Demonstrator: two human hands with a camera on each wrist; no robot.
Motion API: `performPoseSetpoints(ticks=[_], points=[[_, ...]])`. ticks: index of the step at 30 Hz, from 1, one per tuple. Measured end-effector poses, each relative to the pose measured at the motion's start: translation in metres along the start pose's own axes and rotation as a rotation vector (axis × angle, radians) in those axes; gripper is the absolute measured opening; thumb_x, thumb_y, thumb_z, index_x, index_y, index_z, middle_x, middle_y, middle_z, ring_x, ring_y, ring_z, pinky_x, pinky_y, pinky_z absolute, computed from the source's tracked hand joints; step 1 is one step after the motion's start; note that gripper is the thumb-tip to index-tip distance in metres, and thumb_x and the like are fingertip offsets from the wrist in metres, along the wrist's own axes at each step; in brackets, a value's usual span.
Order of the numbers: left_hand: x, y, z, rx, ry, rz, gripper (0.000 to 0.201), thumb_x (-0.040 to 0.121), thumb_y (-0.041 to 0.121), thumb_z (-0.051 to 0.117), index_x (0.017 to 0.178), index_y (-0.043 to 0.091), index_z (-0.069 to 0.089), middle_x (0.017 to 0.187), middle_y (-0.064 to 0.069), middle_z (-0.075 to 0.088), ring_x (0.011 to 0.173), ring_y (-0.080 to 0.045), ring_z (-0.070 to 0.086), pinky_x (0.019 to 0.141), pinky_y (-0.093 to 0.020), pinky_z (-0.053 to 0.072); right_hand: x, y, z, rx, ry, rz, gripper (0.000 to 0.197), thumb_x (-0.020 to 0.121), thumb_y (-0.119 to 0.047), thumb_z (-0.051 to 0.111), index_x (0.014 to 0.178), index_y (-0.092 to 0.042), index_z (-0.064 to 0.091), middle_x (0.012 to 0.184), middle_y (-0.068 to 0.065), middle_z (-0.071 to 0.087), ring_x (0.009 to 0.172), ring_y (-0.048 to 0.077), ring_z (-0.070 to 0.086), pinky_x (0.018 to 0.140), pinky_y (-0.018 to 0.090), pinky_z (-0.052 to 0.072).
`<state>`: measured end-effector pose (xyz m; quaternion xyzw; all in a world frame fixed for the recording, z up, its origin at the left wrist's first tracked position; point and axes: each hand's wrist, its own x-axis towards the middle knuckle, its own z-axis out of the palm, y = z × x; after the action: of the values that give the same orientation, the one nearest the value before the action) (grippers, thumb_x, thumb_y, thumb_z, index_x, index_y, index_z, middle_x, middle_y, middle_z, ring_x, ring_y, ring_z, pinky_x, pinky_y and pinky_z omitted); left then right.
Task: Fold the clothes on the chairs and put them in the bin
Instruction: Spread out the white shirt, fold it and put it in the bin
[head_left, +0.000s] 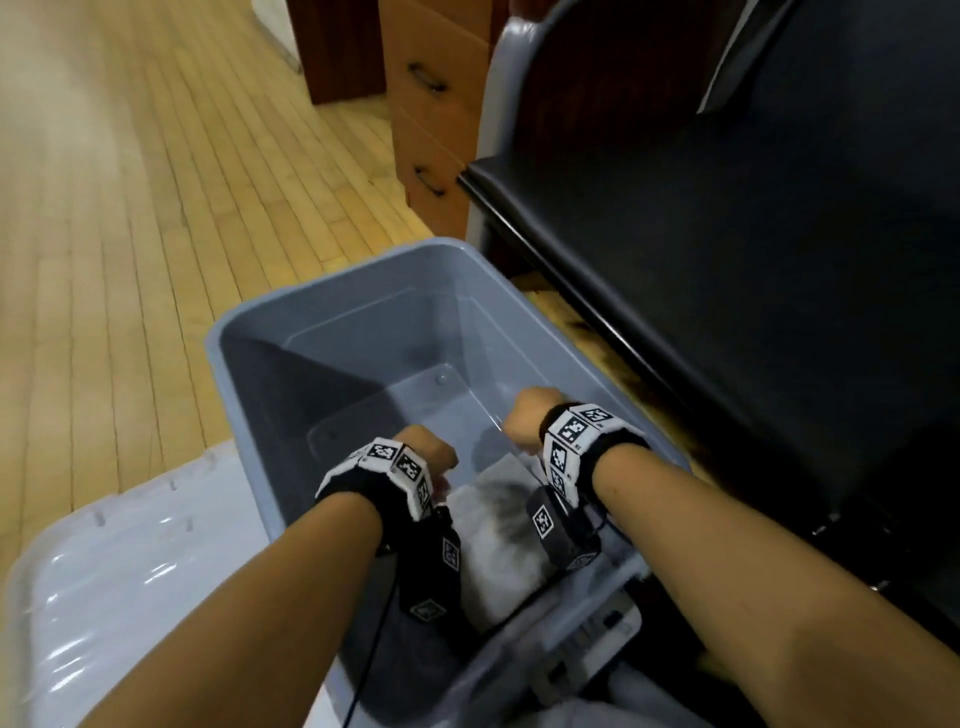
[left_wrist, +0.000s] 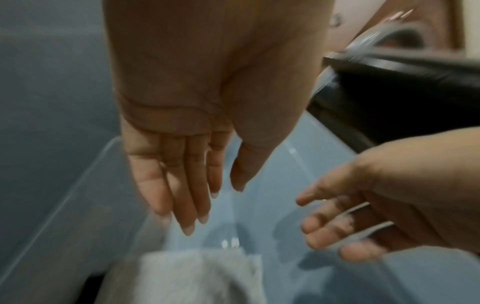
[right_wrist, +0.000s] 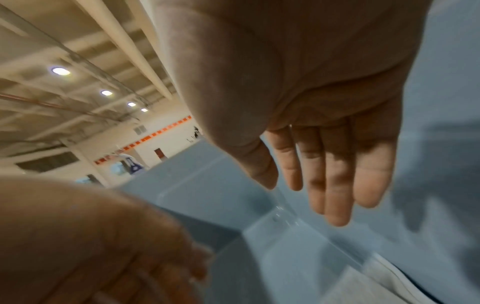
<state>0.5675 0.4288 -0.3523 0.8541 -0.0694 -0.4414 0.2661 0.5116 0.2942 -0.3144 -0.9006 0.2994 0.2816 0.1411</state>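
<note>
A: Below both palms, near end of the grey bin (head_left: 332, 312): folded grey-white garment (head_left: 498, 525) lying on the floor of it.

B: Hands?

A: Mine. Left hand (left_wrist: 182, 127) and right hand (right_wrist: 319, 127) both slack, fingers straight, holding nothing, hovering just above it. Left looks nearer the cloth.

B: Next?

A: Probably lift out, toward the black chair (head_left: 753, 260) on my right.

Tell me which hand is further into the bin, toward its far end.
The right hand. It hangs open over the bare floor of the grey bin, past the folded grey cloth; the left hand, also open, is above that cloth's near edge.
</note>
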Motion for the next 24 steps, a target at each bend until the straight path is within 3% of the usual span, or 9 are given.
performPoseSetpoints(ticks=[3, 5, 8, 10, 12, 15, 17, 21, 24], points=[[-0.054, 0.038, -0.028, -0.045, 0.003, 0.088, 0.023, 0.093, 0.009, 0.053, 0.073, -0.001, 0.056, 0.072, -0.015, 0.067, 0.047, -0.021, 0.062, 0.045, -0.02, 0.046, -0.053, -0.011, -0.038, 0.138, 0.122, -0.081, 0.029, 0.093, -0.021, 0.05, 0.112, -0.005, 0.065, 0.113, 0.017, 0.067, 0.084, 0.028, 0.057, 0.071, 0.03, 0.048], [-0.092, 0.06, -0.039, -0.069, 0.025, 0.175, 0.021, 0.093, 0.012, 0.054, 0.079, -0.004, 0.058, 0.078, -0.018, 0.069, 0.059, -0.027, 0.065, 0.058, -0.029, 0.051, -0.092, -0.008, -0.064, 0.205, 0.207, -0.115, 0.029, 0.092, -0.02, 0.05, 0.112, -0.005, 0.065, 0.11, 0.017, 0.068, 0.084, 0.027, 0.062, 0.072, 0.035, 0.053], [-0.152, 0.101, -0.048, -0.07, 0.06, 0.309, 0.019, 0.095, 0.012, 0.053, 0.084, -0.003, 0.059, 0.073, -0.013, 0.067, 0.055, -0.022, 0.064, 0.058, -0.028, 0.052, -0.163, 0.012, -0.111, 0.256, 0.293, -0.128, 0.027, 0.093, -0.016, 0.05, 0.109, -0.002, 0.066, 0.103, 0.017, 0.071, 0.09, 0.03, 0.07, 0.075, 0.038, 0.058], [-0.199, 0.132, -0.048, -0.057, 0.061, 0.421, 0.015, 0.095, 0.009, 0.051, 0.087, -0.001, 0.059, 0.077, -0.012, 0.068, 0.059, -0.021, 0.065, 0.057, -0.028, 0.052, -0.216, 0.039, -0.141, 0.323, 0.373, -0.128, 0.026, 0.092, -0.015, 0.053, 0.109, -0.003, 0.067, 0.094, 0.011, 0.072, 0.076, 0.024, 0.071, 0.061, 0.03, 0.058], [-0.253, 0.165, -0.039, -0.043, 0.024, 0.531, 0.015, 0.097, 0.008, 0.049, 0.087, 0.001, 0.058, 0.081, -0.011, 0.066, 0.066, -0.022, 0.064, 0.057, -0.027, 0.053, -0.276, 0.074, -0.161, 0.396, 0.465, -0.093, 0.026, 0.091, -0.014, 0.056, 0.112, -0.002, 0.067, 0.087, 0.007, 0.07, 0.064, 0.017, 0.067, 0.046, 0.021, 0.049], [-0.331, 0.208, -0.007, -0.046, -0.106, 0.662, 0.018, 0.102, 0.01, 0.041, 0.09, 0.005, 0.054, 0.082, -0.008, 0.062, 0.077, -0.021, 0.062, 0.07, -0.029, 0.051, -0.356, 0.13, -0.171, 0.406, 0.491, 0.063, 0.026, 0.094, -0.013, 0.053, 0.11, 0.002, 0.066, 0.096, 0.013, 0.073, 0.077, 0.024, 0.072, 0.049, 0.022, 0.05], [-0.377, 0.233, 0.025, -0.028, -0.158, 0.781, 0.019, 0.102, 0.012, 0.043, 0.086, 0.007, 0.052, 0.079, -0.006, 0.061, 0.07, -0.018, 0.061, 0.067, -0.027, 0.05, -0.405, 0.171, -0.17, 0.455, 0.532, 0.169, 0.026, 0.095, -0.013, 0.053, 0.111, 0.005, 0.064, 0.099, 0.017, 0.072, 0.075, 0.027, 0.07, 0.051, 0.024, 0.055], [-0.441, 0.273, 0.097, 0.037, -0.272, 0.945, 0.021, 0.1, 0.012, 0.046, 0.081, 0.008, 0.053, 0.076, -0.005, 0.063, 0.065, -0.017, 0.062, 0.066, -0.026, 0.052, -0.48, 0.247, -0.155, 0.542, 0.636, 0.367, 0.026, 0.095, -0.013, 0.051, 0.109, 0.004, 0.064, 0.097, 0.015, 0.073, 0.086, 0.029, 0.073, 0.08, 0.041, 0.059], [-0.465, 0.294, 0.16, 0.107, -0.376, 0.99, 0.019, 0.099, 0.011, 0.047, 0.082, 0.006, 0.053, 0.076, -0.006, 0.063, 0.064, -0.017, 0.062, 0.065, -0.026, 0.052, -0.518, 0.3, -0.127, 0.625, 0.724, 0.521, 0.024, 0.092, -0.013, 0.053, 0.101, 0.003, 0.068, 0.091, 0.014, 0.075, 0.081, 0.027, 0.074, 0.074, 0.039, 0.061]])
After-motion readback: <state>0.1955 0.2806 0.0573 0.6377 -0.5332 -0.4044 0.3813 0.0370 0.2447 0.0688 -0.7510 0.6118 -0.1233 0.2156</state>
